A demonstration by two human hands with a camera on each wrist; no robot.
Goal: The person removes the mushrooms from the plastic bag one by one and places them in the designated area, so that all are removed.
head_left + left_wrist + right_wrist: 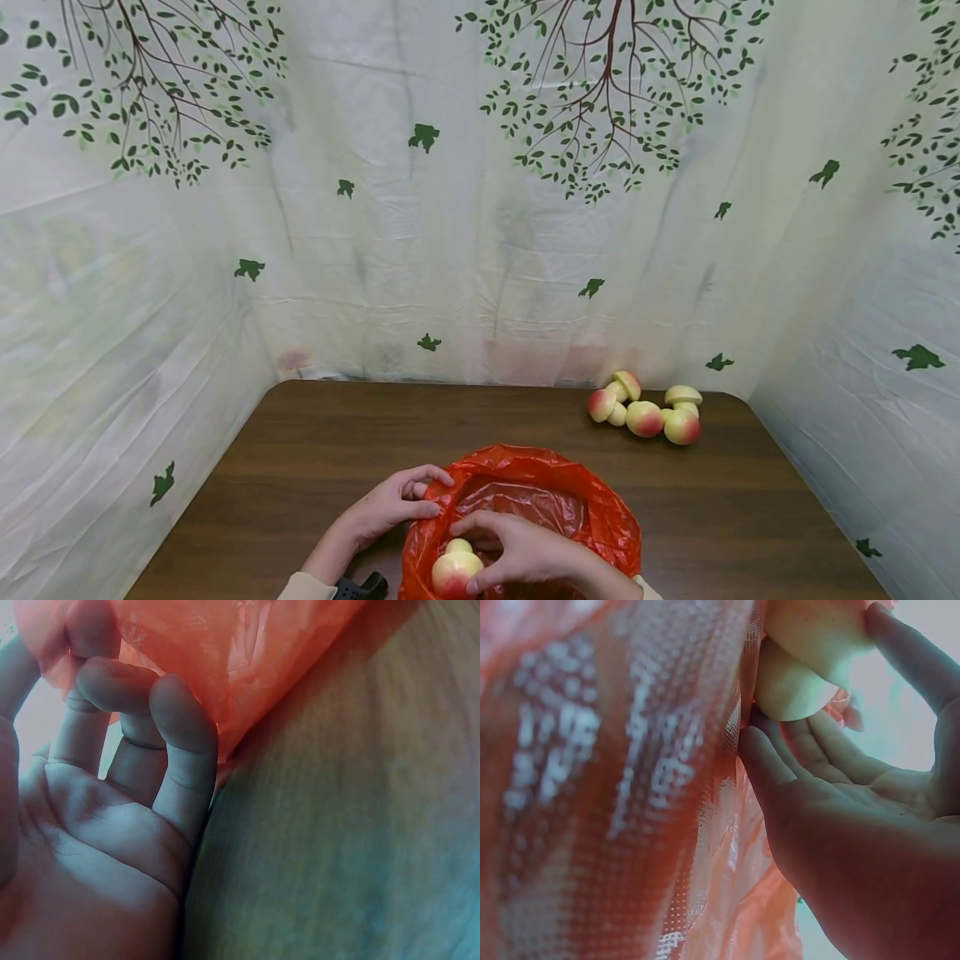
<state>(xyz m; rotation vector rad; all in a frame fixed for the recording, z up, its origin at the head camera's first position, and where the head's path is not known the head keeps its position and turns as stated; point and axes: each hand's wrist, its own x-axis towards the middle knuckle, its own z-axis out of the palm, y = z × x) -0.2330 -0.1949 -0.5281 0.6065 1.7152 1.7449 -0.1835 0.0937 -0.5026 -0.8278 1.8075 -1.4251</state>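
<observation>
A red plastic bag (615, 517) stands wide open at the front of the table. At its left rim, my left hand (378, 510) pinches the film between thumb and fingers; in the left wrist view, the curled fingers (184, 724) lie against the bag. Over the bag's mouth, my right hand (525, 552) grips a pale yellow mushroom (455, 573) with a reddish blush, thumb on one side and fingers on the other. The right wrist view shows that mushroom (795, 686) between thumb and fingers, close to the bag's dimpled film. The bag's bottom is out of sight.
Several similar mushrooms (645, 419) lie in a cluster at the table's back right corner. The brown wooden table (337, 425) is bordered by pale curtains (480, 250) printed with leaves. A black strap (362, 587) shows by the left wrist.
</observation>
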